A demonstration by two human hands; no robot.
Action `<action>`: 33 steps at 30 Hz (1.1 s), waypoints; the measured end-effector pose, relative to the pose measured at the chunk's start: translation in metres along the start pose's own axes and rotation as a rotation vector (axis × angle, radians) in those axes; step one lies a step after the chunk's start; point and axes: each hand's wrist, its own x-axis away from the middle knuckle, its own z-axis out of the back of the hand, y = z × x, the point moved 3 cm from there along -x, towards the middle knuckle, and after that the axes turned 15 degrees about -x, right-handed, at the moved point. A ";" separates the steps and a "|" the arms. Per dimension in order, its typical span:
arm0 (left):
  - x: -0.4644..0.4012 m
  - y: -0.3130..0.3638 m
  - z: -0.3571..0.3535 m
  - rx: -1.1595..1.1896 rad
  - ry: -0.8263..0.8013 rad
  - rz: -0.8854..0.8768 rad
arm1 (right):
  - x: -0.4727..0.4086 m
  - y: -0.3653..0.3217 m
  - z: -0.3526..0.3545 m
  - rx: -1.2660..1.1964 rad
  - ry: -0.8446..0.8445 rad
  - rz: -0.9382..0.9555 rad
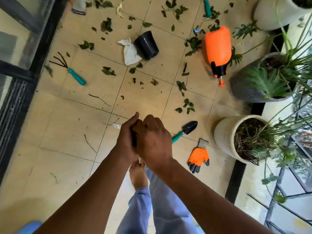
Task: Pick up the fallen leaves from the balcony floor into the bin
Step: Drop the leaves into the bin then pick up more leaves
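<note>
Leaves: Dark green leaves [106, 25] lay all over the balcony floor [67, 132], mostly in the far half, with a small bunch [186, 106] just past the hands.
Bin: A black pot [146, 45] lay tipped on its side among the leaves. I could not tell if it was the bin. A blue thing [30, 228] peeked in at the bottom left corner, too little of it to name.
Hands: The left hand [125, 137] and right hand [152, 139] were pressed together above the floor, fingers curled. Something dark showed between them, maybe leaves, but I could not tell for sure.
How far along: The floor close to the person had only thin twigs [90, 146], so that part looked mostly done. Lots of leaves were left farther away. I think the job was about half done at best.
Other things: A small rake [70, 71], a little trowel [185, 130], an orange spray bottle [217, 48], an orange glove [198, 157], a white bag [130, 51], and big plant pots [224, 132] on the right.
Writing: No words or labels could be read on anything.
</note>
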 end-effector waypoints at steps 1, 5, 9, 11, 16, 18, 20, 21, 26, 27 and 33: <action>-0.001 0.003 -0.001 -0.018 -0.003 0.005 | -0.002 0.001 -0.003 0.006 -0.041 0.017; -0.013 0.015 -0.005 -0.117 0.022 0.034 | -0.015 -0.004 0.007 0.095 -0.034 0.097; -0.034 0.027 -0.004 -0.113 0.082 0.062 | -0.032 -0.009 0.025 0.180 -0.134 0.165; -0.047 0.030 0.000 -0.158 0.088 0.128 | -0.044 -0.005 0.033 0.152 -0.194 0.114; -0.074 0.046 -0.013 -0.232 0.106 0.239 | -0.071 0.031 0.032 -0.067 -0.269 -0.117; -0.083 0.055 -0.028 -0.205 0.125 0.223 | -0.077 0.042 0.035 -0.120 -0.218 -0.088; -0.098 0.064 -0.033 -0.215 0.222 0.183 | -0.080 0.050 0.050 -0.313 -0.055 -0.065; -0.104 0.069 -0.035 -0.215 0.264 0.167 | -0.082 0.058 0.057 -0.439 0.053 -0.083; -0.150 0.070 -0.026 -0.205 0.298 0.214 | -0.097 0.171 0.021 -0.510 0.167 -0.416; -0.159 0.068 -0.024 -0.220 0.307 0.224 | -0.098 0.202 0.008 -0.469 0.141 -0.501; -0.219 0.051 -0.006 -0.302 0.291 0.303 | -0.112 0.340 -0.044 -0.213 0.004 -0.817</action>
